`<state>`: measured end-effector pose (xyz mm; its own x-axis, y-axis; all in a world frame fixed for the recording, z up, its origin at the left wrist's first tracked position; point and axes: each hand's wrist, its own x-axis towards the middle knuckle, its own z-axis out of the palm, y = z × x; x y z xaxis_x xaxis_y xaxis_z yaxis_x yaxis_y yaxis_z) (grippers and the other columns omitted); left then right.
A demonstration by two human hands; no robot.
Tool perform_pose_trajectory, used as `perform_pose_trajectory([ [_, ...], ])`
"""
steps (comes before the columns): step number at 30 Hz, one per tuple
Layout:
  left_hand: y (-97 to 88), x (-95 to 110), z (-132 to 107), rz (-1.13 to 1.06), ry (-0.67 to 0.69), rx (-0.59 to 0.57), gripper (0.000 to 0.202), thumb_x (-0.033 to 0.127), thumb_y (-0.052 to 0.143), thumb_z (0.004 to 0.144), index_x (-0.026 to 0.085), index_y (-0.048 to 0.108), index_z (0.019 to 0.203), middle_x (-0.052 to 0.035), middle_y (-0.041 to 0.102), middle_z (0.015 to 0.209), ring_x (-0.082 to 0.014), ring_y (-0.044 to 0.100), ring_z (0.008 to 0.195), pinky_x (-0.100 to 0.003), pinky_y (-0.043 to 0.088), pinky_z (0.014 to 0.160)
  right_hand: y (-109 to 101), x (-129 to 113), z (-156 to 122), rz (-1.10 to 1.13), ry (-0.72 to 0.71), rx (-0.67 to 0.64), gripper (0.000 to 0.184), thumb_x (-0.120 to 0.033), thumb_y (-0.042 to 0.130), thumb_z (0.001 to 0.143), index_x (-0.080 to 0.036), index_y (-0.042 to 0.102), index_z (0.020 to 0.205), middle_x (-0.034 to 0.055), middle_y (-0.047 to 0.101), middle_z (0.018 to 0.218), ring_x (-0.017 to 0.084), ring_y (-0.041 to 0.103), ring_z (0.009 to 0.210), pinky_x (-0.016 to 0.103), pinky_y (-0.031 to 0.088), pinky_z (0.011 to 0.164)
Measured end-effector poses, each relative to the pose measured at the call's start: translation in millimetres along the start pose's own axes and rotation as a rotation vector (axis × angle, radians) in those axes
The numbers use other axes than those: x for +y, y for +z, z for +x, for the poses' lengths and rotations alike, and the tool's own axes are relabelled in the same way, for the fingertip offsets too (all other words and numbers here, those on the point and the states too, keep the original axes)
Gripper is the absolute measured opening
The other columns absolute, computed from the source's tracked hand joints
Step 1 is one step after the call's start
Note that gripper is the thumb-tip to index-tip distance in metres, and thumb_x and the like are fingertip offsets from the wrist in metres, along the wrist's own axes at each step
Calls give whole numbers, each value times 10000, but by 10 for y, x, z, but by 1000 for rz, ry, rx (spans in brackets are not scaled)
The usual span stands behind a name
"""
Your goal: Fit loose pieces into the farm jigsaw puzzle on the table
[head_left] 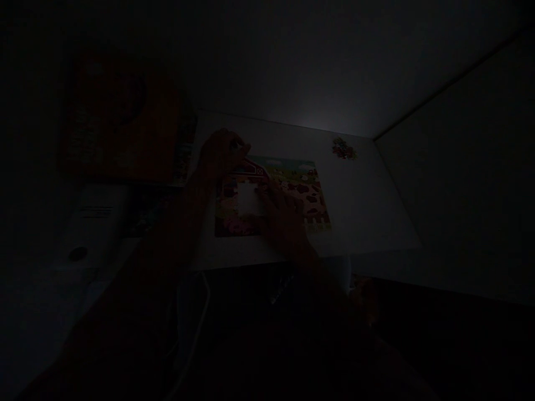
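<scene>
Farm jigsaw puzzle [301,192] — long axis crosswise — right fingers [270,192] beside its gap [249,199]

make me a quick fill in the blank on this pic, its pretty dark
The left hand is over the red ____ at the top of the farm jigsaw puzzle.
The board showing through the gap beside the right hand is ____.
The loose puzzle pieces lie up and to the ____ of the puzzle in this view.

Missing words: barn; white; right
</scene>
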<state>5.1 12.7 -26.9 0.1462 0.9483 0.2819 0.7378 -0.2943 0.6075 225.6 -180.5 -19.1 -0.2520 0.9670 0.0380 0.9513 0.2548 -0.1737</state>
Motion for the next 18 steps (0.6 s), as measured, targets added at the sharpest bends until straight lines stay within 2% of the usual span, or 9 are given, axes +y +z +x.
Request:
perform_pose_trajectory([
  [4, 31, -47, 21, -9, -7, 20, 223, 464, 736, 1056, 246, 773, 1079, -137, 785, 1208, -311, 714, 1170, -455, 578, 1096, -23, -106, 15, -34, 27, -54, 832, -714, 640, 1167, -337, 485, 1893, 114, 335, 2009, 520, 427, 1758, 752, 381, 1405],
  [10, 29, -45, 17, -18, -3, 8, 248, 478, 713, 1060, 241, 779, 1088, -139, 790, 1226, -319, 722, 1182, -468, 570, 1112, 35, -142, -12, 26, 23, 74, 722, -696, 641, 1171, -373, 597, 1815, 93, 439, 1962, 512, 469, 1734, 811, 394, 1383],
  [14, 18, -32, 9, -27, -26, 22, 223, 478, 735, 1055, 262, 768, 1097, -126, 783, 1204, -323, 710, 1195, -456, 573, 1110, 50, -125, -15, 18, 31, 85, 744, -697, 668, 1161, -345, 604, 1813, 117, 474, 1940, 517, 499, 1709, 798, 417, 1369],
  [18, 15, -19, 9, -32, -33, 12, 220, 473, 742, 1053, 259, 773, 1097, -128, 767, 1179, -329, 705, 1194, -465, 570, 1127, 40, -64, -15, 59, -21, 103, 716, -711, 667, 1157, -391, 621, 1796, 118, 513, 1916, 528, 529, 1678, 821, 432, 1328],
])
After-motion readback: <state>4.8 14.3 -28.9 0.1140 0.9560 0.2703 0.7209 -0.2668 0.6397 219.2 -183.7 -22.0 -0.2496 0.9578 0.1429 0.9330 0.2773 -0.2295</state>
